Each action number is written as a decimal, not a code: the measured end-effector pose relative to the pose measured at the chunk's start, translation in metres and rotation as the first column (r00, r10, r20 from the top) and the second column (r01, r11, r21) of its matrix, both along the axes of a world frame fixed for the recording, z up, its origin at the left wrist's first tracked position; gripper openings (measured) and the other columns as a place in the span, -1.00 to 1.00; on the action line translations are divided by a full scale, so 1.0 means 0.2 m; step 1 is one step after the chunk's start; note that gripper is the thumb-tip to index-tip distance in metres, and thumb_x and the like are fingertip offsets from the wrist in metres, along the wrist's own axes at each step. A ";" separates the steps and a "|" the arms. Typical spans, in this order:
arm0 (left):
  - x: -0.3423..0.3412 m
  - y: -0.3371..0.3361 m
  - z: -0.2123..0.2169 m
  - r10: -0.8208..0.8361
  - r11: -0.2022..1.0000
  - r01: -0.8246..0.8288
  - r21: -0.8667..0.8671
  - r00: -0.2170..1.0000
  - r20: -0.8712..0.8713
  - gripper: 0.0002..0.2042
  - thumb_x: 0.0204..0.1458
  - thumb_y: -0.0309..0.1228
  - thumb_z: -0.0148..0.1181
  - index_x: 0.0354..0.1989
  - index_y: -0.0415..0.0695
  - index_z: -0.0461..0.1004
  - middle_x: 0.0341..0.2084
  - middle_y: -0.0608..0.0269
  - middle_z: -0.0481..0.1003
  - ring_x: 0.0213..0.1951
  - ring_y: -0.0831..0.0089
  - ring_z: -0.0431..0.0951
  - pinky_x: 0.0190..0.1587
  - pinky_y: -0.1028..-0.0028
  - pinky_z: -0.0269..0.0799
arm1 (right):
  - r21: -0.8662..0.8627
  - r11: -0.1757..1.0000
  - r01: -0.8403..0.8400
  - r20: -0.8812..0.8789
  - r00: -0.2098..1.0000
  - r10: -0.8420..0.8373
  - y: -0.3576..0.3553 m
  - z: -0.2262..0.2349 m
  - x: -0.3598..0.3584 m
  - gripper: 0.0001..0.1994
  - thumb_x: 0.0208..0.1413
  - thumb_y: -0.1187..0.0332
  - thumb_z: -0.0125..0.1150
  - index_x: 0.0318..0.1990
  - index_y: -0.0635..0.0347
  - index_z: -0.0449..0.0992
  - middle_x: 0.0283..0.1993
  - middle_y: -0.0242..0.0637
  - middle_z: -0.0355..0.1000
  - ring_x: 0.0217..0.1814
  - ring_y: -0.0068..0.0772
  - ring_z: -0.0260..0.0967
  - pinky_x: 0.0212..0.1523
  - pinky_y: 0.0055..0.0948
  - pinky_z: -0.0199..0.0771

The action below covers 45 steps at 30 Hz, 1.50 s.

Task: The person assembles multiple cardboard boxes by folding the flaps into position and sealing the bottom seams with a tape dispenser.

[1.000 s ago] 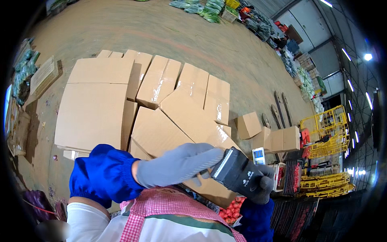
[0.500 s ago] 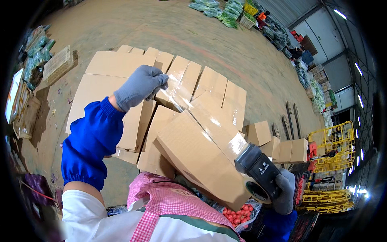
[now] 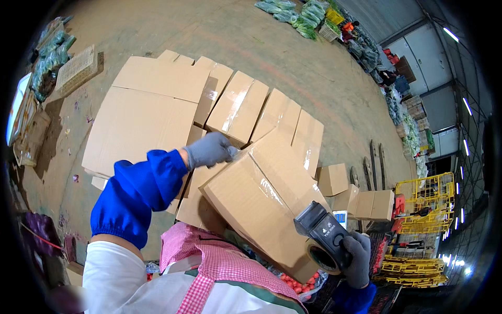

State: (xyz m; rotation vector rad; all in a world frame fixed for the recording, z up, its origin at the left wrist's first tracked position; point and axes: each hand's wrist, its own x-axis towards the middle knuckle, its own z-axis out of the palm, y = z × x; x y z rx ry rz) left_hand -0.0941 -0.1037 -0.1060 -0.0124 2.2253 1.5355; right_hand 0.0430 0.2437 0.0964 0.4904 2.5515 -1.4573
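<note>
A closed cardboard box (image 3: 256,199) lies tilted in front of me, with clear packing tape (image 3: 265,180) along its top seam. My left hand (image 3: 210,150), in a grey glove, is closed at the box's far left edge, a shiny bit of tape at its fingertips. In my gloved right hand (image 3: 358,259) is a black tape dispenser (image 3: 327,235), held over the near right end of the box. Its roll faces me, and its head sits close to the cardboard. Whether tape runs from the head to the seam is hard to see.
Taped cartons (image 3: 238,104) stand in a row behind the box, and a large carton (image 3: 144,118) is to the left. Smaller boxes (image 3: 371,204) and yellow metal frames (image 3: 426,201) are at right. Red produce in a bag (image 3: 298,285) shows below. A crate (image 3: 76,68) lies far left.
My left hand has come down and toward me from above the cartons to the box's edge. The tape dispenser has shifted slightly left, still in my right hand.
</note>
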 end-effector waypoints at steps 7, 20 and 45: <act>0.01 0.06 0.00 -0.205 0.926 0.193 -0.325 0.979 -0.001 -0.39 0.17 0.09 -0.19 -0.44 -0.28 0.57 -0.63 -0.02 0.50 -0.58 0.24 0.53 -0.46 0.32 0.45 | -0.025 1.000 0.018 0.030 0.999 -0.018 0.01 -0.04 0.00 -0.82 -0.09 0.36 0.14 -0.54 0.33 0.42 -0.57 -0.37 0.31 -0.56 -0.59 0.22 -0.58 -0.57 0.20; 0.10 0.07 0.40 -0.076 0.979 -0.099 -0.176 0.625 -0.777 -0.49 0.16 -0.03 -0.04 0.05 -0.26 0.39 -0.05 -0.21 0.43 -0.03 -0.08 0.45 0.01 0.17 0.39 | -0.117 0.989 0.092 0.154 0.985 -0.074 0.04 -0.02 -0.01 -0.73 -0.02 0.27 0.18 -0.40 0.38 0.50 -0.54 -0.39 0.38 -0.53 -0.65 0.27 -0.53 -0.63 0.23; 0.31 0.68 0.60 -0.839 0.543 0.273 -0.794 0.226 -0.495 -0.15 -0.08 0.24 0.11 0.25 -0.20 0.23 0.26 -0.08 0.16 0.33 -0.02 0.05 0.37 0.12 -0.19 | 0.268 0.962 -0.046 0.121 0.993 0.014 1.23 -0.20 0.72 -0.69 -0.17 0.25 0.33 -0.40 0.39 0.54 -0.56 -0.38 0.42 -0.49 -0.61 0.32 -0.46 -0.49 0.34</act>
